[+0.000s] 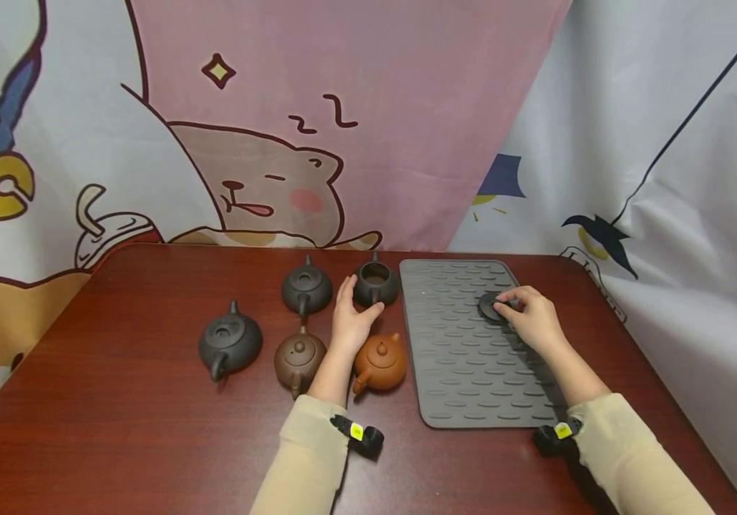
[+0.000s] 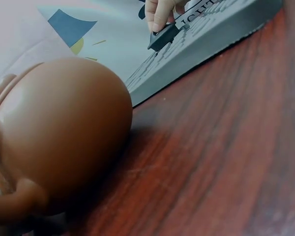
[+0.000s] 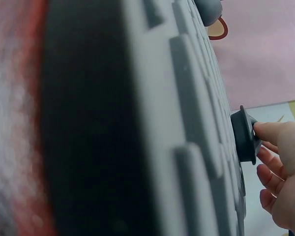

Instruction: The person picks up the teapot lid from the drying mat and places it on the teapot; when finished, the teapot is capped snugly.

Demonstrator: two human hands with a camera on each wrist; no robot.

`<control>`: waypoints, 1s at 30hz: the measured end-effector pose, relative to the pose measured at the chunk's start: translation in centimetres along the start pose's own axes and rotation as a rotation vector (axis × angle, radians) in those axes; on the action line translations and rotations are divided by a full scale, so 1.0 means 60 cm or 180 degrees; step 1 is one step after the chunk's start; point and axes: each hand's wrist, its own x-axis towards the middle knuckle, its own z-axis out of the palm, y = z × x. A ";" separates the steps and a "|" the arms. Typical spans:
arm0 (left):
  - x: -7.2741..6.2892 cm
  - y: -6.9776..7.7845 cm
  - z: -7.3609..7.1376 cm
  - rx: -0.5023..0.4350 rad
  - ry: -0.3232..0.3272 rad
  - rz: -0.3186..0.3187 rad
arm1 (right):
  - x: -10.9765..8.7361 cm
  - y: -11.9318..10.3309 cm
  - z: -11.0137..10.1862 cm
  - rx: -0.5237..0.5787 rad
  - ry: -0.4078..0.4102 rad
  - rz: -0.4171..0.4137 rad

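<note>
At the upper right of the grey mat, my right hand [image 1: 536, 320] pinches a dark teapot lid [image 1: 490, 307] between thumb and fingers. The right wrist view shows the lid [image 3: 243, 135] held on edge-on view against the ridged mat. My left hand [image 1: 350, 325] has its fingers extended along the left side of a lidless black teapot [image 1: 386, 293], thumb by its handle; whether it touches is unclear. Below that hand stands an orange-brown teapot [image 1: 383, 363], which fills the left of the left wrist view. A brown teapot [image 1: 298, 354] sits left of the left forearm.
Two more dark teapots with lids stand farther left, one at the back [image 1: 317, 290] and one nearer [image 1: 240, 347]. The ridged grey drying mat [image 1: 459, 386] covers the right part of the red-brown wooden table [image 1: 117, 415]. A patterned cloth [image 1: 420, 107] hangs behind.
</note>
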 end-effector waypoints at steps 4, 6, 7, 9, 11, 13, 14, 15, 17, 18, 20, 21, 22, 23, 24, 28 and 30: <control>-0.001 0.000 0.001 0.0014 0.0009 0.0013 | -0.001 -0.004 -0.001 0.0021 0.0024 -0.0038; -0.002 -0.001 0.002 0.0019 0.0012 0.0012 | -0.001 -0.007 -0.002 0.0049 0.0040 -0.0058; -0.002 -0.001 0.002 0.0017 0.0009 0.0000 | 0.000 -0.010 -0.003 0.0062 0.0048 -0.0068; -0.001 -0.002 0.002 0.0017 0.0007 -0.0011 | 0.002 -0.016 -0.005 0.0078 0.0054 -0.0101; -0.001 -0.002 0.002 0.0021 0.0004 -0.0033 | 0.005 -0.024 -0.006 0.0094 0.0063 -0.0147; -0.001 -0.002 0.001 0.0015 -0.0002 -0.0047 | 0.009 -0.034 -0.007 0.0112 0.0078 -0.0206; -0.001 -0.002 0.001 0.0017 -0.0001 -0.0045 | 0.011 -0.040 -0.007 0.0116 0.0083 -0.0241; -0.001 -0.001 0.001 0.0023 -0.0004 -0.0056 | 0.013 -0.046 -0.008 0.0133 0.0081 -0.0266; -0.001 -0.001 0.001 0.0018 -0.0008 -0.0050 | 0.017 -0.057 -0.009 0.0174 0.0067 -0.0297; 0.000 -0.001 0.001 0.0021 -0.0008 -0.0047 | 0.019 -0.063 -0.010 0.0196 0.0049 -0.0303; 0.000 -0.001 0.001 0.0040 -0.0004 -0.0038 | 0.023 -0.074 -0.010 0.0233 0.0009 -0.0308; 0.000 -0.001 0.001 0.0049 -0.0002 -0.0039 | 0.026 -0.080 -0.010 0.0258 -0.0007 -0.0305; 0.000 -0.001 0.001 0.0050 0.0000 -0.0038 | 0.028 -0.085 -0.010 0.0272 -0.0017 -0.0312; 0.000 -0.001 0.001 0.0057 0.0001 -0.0039 | 0.031 -0.091 -0.009 0.0287 -0.0028 -0.0316; 0.000 -0.001 0.001 0.0057 0.0002 -0.0042 | 0.034 -0.097 -0.009 0.0300 -0.0034 -0.0327; 0.000 0.000 0.000 0.0031 -0.0005 -0.0052 | 0.044 -0.122 -0.007 0.0361 -0.0067 -0.0366; 0.001 0.000 -0.001 0.0033 -0.0006 -0.0046 | 0.048 -0.136 -0.005 0.0376 -0.0090 -0.0368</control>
